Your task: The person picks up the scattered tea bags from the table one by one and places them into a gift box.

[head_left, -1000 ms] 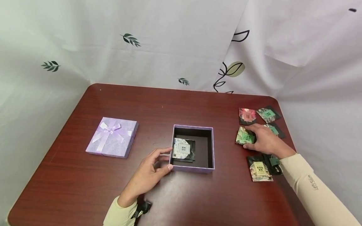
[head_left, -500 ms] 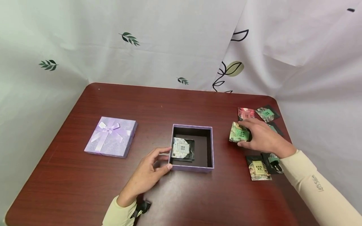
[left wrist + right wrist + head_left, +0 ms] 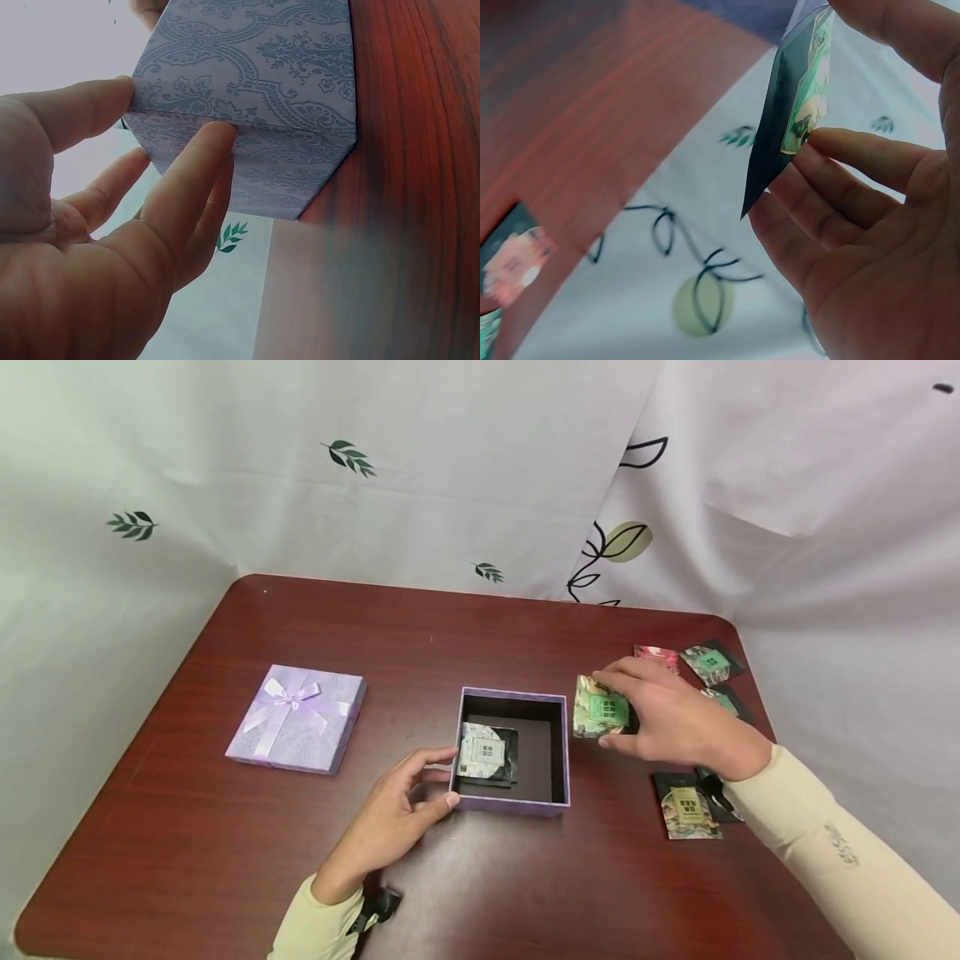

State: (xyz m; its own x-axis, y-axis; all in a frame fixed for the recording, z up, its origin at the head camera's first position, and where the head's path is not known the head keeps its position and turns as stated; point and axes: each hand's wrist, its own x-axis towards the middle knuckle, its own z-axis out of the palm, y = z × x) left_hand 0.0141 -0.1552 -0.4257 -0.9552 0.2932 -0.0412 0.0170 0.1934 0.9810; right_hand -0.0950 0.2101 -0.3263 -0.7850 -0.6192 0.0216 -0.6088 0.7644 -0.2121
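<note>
A purple box (image 3: 512, 807) without its lid stands mid-table, a pale white-and-black sachet (image 3: 482, 752) lying in its left half. My left hand (image 3: 390, 814) rests against the box's left side, thumb at the front left corner. In the left wrist view, its spread fingertips (image 3: 217, 135) touch the patterned outer wall (image 3: 247, 60). My right hand (image 3: 667, 718) pinches a green sachet (image 3: 600, 708) between thumb and fingers, just right of the box. The right wrist view shows this sachet (image 3: 799, 97) nearly edge-on, its dark back facing the camera.
A purple lid with a ribbon bow (image 3: 296, 718) lies at the left. On the right are a red sachet (image 3: 658, 657), a green-labelled black sachet (image 3: 711, 662), another partly hidden one (image 3: 723, 698), and a yellow-labelled sachet (image 3: 688, 807) overlapping a dark one. White printed cloth (image 3: 420, 527) hangs behind.
My right hand has lifted the green sachet from among the others and carried it left, close to the box. My left hand has stayed at the box.
</note>
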